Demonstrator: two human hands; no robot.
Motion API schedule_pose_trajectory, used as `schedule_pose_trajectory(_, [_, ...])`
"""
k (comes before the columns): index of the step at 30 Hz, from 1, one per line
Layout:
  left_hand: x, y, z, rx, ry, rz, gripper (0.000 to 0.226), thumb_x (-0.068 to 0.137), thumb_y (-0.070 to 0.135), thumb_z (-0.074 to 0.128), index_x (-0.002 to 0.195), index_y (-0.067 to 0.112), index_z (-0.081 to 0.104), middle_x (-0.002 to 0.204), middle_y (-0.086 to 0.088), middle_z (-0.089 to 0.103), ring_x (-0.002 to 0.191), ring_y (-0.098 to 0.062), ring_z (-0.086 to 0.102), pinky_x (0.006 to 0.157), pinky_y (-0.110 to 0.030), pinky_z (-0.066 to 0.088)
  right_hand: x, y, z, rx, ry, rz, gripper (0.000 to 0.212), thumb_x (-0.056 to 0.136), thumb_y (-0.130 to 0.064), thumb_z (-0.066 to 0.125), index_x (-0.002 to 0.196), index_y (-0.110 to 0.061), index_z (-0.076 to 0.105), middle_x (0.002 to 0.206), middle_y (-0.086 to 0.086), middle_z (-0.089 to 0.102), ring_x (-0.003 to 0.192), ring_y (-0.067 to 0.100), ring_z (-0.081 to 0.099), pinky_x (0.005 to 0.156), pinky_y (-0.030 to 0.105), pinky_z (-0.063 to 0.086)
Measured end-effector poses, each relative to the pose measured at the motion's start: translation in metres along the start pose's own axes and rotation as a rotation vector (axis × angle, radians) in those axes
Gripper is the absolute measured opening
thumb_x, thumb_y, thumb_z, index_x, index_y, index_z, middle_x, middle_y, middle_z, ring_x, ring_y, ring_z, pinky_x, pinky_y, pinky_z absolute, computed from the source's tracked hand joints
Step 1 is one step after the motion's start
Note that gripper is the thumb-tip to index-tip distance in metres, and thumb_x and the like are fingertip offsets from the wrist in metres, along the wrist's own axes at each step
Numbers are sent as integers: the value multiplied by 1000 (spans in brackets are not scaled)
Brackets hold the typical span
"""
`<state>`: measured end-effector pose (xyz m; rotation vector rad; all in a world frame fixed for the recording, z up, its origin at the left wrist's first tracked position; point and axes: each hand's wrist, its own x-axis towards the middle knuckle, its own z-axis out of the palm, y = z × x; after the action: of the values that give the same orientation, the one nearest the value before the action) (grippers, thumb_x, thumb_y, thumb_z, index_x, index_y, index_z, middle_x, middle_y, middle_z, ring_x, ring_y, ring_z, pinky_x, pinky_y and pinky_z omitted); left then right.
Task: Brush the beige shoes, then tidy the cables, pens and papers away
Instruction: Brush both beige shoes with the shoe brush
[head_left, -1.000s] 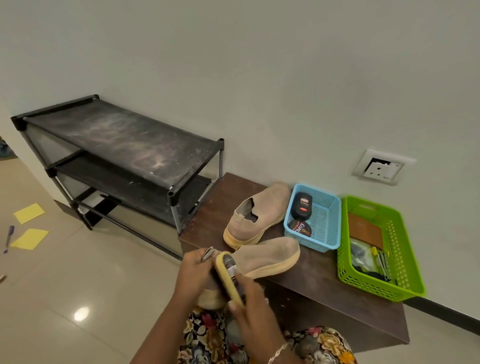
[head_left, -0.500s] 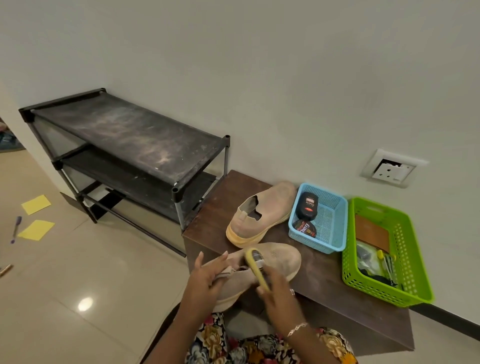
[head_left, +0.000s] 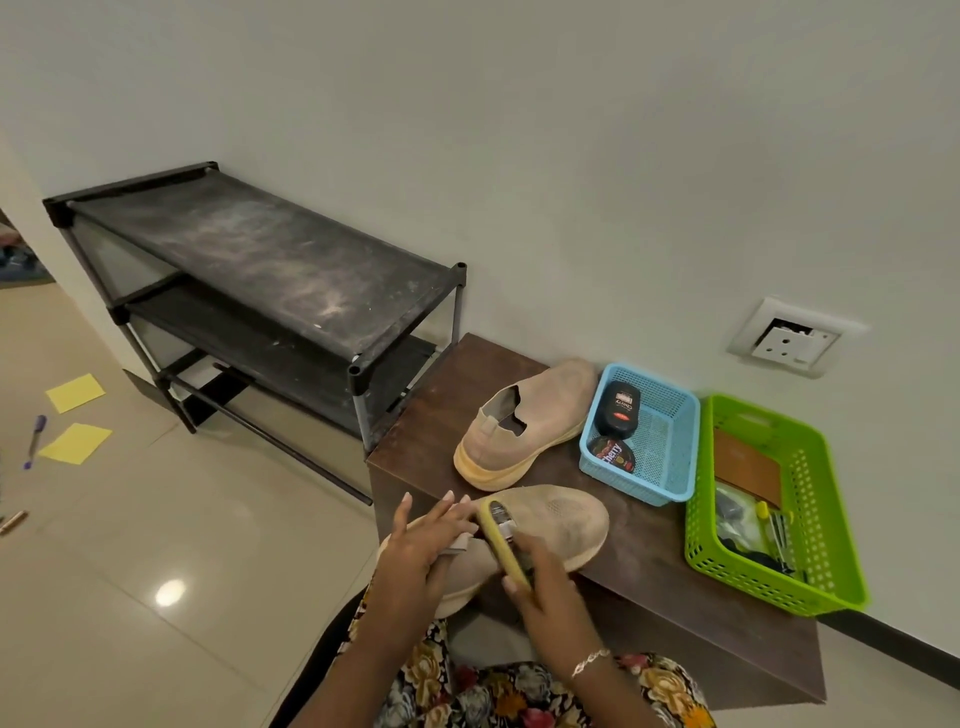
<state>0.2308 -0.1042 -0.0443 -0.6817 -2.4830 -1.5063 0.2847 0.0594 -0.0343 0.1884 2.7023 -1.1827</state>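
Note:
Two beige shoes sit on a low brown table. The far shoe lies untouched near the wall. The near shoe lies at the table's front edge, its heel overhanging toward me. My left hand rests on that heel with fingers nearly straight. My right hand grips a yellow-backed brush laid against the shoe's opening. On the floor at the left lie two yellow papers and a purple pen. No cable can be made out.
A blue basket holds shoe polish. A green basket with small items stands at the table's right. A dusty black shoe rack stands left of the table against the wall. Another pen-like object lies at the floor's left edge.
The near shoe has been lowered onto the table edge. My left hand's fingers have straightened over the heel. The brush has moved up the shoe with my right hand.

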Motion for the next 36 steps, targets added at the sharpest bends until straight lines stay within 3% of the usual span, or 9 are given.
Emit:
schedule_pose_trajectory(3, [-2, -6, -1, 28, 5, -8, 44, 79, 3, 46, 108, 32, 62, 126, 10, 56, 127, 16, 32, 115, -15, 3, -2, 10, -2, -106, -20, -19, 45, 95, -25, 44, 138, -30, 31, 128, -1, 43, 113, 19, 49, 91, 28, 39])
schedule_pose_trajectory(5, [-3, -6, -3, 10, 12, -44, 40, 81, 12, 41, 110, 25, 66, 127, 12, 58, 127, 16, 33, 115, -14, 3, 12, 38, -19, -245, 41, 169, 47, 95, -21, 42, 138, -34, 30, 128, 5, 45, 110, 28, 52, 91, 33, 43])
schedule_pose_trajectory(9, [-1, 5, -4, -19, -16, -43, 57, 81, 9, 42, 102, 61, 53, 119, 52, 41, 128, 19, 28, 113, -9, -1, 29, 59, -47, -393, 155, 442, 50, 95, -25, 44, 142, -28, 25, 126, 17, 42, 112, 40, 50, 93, 41, 42])
schedule_pose_trajectory(13, [8, 8, -15, -103, 40, -131, 65, 80, -2, 49, 101, 58, 57, 119, 47, 46, 130, 15, 29, 111, -7, -3, 25, 63, -55, 19, 540, 496, 55, 90, -15, 55, 140, -7, 32, 124, 29, 47, 110, 44, 50, 93, 46, 40])
schedule_pose_trajectory(18, [31, 20, -33, -110, -37, -7, 61, 77, -6, 50, 96, 50, 60, 123, 37, 51, 135, 10, 23, 115, -16, -8, 9, 55, -74, 632, 498, 411, 29, 93, -9, 51, 122, -4, 49, 107, 12, 56, 85, 22, 50, 67, 31, 44])
schedule_pose_trajectory(22, [62, 44, -39, -33, -117, 42, 55, 79, -4, 48, 95, 48, 59, 127, 27, 47, 141, -8, 11, 113, -33, -20, -4, 51, -85, 1047, 400, 501, 15, 92, -22, 52, 105, -16, 55, 80, 5, 59, 68, 23, 53, 63, 33, 40])
schedule_pose_trajectory(26, [84, 57, -34, 77, -194, 101, 43, 85, 6, 47, 97, 45, 60, 130, 22, 43, 139, -9, -6, 106, -40, -27, -13, 65, -84, 1161, 388, 605, 6, 91, -29, 50, 92, -23, 52, 79, 5, 57, 69, 26, 51, 61, 31, 36])
schedule_pose_trajectory(31, [112, 69, -15, 185, -231, 152, 40, 87, -3, 51, 86, 34, 68, 136, 8, 45, 138, -9, -13, 101, -37, -33, -22, 82, -67, 1546, 439, 648, 13, 91, -19, 51, 104, -17, 51, 101, 12, 56, 89, 32, 54, 60, 60, 52])
schedule_pose_trajectory(36, [145, 81, 5, 241, -292, 141, 25, 91, 8, 52, 91, 23, 72, 139, 1, 44, 143, -20, -11, 102, -52, -27, -21, 81, -57, 1547, 470, 588, 12, 92, -11, 47, 84, -18, 51, 93, 9, 57, 84, 27, 54, 62, 51, 54])
